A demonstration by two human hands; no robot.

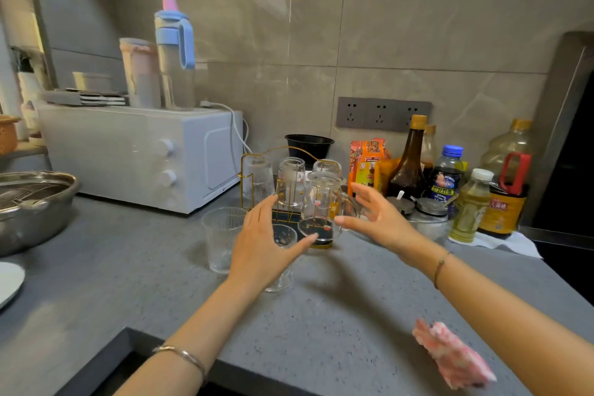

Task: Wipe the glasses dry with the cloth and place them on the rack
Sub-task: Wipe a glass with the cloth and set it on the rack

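While the left hand [263, 244] and right hand [382, 219] spread empty fingers [267, 203], a grey counter [337, 315] meets tiled wall [418, 26].

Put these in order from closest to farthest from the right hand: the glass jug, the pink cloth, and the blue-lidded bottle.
From the right hand:
1. Glass jug: right beside it, just to its left.
2. Pink cloth: lying near the front edge of the counter, on the right.
3. Blue-lidded bottle: far back on the left, on top of the white oven.
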